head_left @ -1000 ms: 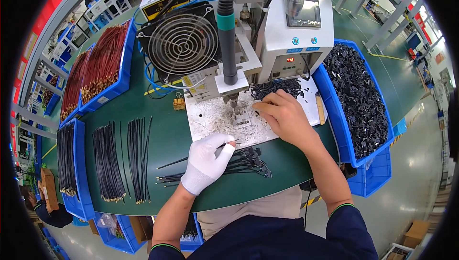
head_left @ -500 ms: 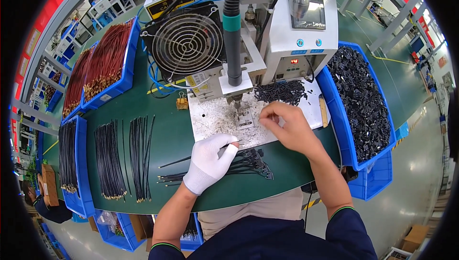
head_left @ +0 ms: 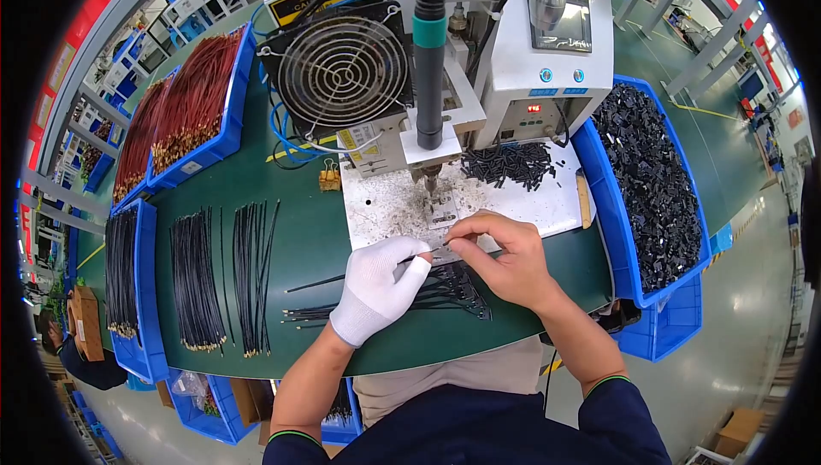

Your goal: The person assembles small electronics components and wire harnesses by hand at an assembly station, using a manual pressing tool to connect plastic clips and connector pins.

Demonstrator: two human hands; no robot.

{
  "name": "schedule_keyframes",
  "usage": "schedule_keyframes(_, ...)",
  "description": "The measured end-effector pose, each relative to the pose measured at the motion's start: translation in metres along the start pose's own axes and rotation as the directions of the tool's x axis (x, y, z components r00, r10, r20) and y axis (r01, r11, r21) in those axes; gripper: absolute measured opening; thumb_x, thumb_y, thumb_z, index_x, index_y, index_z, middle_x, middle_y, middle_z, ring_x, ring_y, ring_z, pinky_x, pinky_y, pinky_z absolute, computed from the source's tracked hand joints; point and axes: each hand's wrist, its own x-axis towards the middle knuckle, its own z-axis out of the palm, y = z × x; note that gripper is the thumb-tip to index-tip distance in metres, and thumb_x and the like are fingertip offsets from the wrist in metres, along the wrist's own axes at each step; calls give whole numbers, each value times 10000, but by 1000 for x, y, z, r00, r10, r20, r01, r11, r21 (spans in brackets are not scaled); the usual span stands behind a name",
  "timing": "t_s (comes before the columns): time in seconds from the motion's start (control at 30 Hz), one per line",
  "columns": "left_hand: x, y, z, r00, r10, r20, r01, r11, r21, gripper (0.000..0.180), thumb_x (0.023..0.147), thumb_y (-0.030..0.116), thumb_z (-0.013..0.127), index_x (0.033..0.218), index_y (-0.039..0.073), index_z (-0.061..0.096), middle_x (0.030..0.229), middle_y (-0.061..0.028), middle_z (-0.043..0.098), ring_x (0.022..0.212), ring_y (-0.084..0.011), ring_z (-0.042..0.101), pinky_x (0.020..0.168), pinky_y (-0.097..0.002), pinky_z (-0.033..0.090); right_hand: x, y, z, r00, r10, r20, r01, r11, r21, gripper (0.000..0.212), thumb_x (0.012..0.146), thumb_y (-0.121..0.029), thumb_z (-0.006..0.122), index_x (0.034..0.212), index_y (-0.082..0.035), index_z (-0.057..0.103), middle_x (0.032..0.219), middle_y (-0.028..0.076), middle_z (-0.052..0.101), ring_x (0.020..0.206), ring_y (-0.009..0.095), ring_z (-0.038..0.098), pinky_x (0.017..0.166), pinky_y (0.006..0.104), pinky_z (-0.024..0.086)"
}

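My left hand (head_left: 374,292), in a white glove with the thumb and forefinger tips bare, pinches a thin black cable (head_left: 315,283) whose tail sticks out to the left. Its bared end points at my right hand. My bare right hand (head_left: 510,261) meets it with thumb and forefinger pressed together; whatever sits in that pinch is too small to name. Beneath the glove lies a bunch of black cables (head_left: 453,296) with black connectors on their right ends. Just beyond the fingertips is the small metal fixture (head_left: 440,208) under the machine's tip (head_left: 428,181).
Small black tubes (head_left: 513,164) lie on the white plate (head_left: 376,226). A blue bin of black connectors (head_left: 646,183) stands right. Cable bundles (head_left: 198,285) lie left, beside a bin of black cables (head_left: 147,294) and bins of red cables (head_left: 198,97). A fan (head_left: 342,76) stands behind.
My right hand has moved down and left from beside the fixture to my left fingertips, its fingers now pinched at the cable end. My left hand has stayed nearly in place.
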Motion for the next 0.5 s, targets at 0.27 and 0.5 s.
schedule_keyframes(0.27, 0, 0, 0, 1000, 5, 13, -5, 1000, 11, 175, 1006, 133, 802, 1092, -19, 819, 896, -176, 785, 732, -275, 747, 717, -368, 577, 1, -3, 1, 999, -27, 26, 27, 1000, -12, 155, 970, 36, 846, 1121, 12, 820, 1048, 127, 841, 937, 210, 802, 844, 328, 618)
schedule_keyframes(0.5, 1, 3, -2, 999, -12, 44, 9, 998, 68, 119, 1012, 123, 771, 1084, 35, 805, 961, -169, 799, 838, -371, 791, 756, -428, 619, 4, -5, 4, 993, -117, 20, 119, 989, -85, 167, 959, 33, 846, 1117, 18, 795, 980, 116, 805, 831, 224, 765, 761, 343, 621)
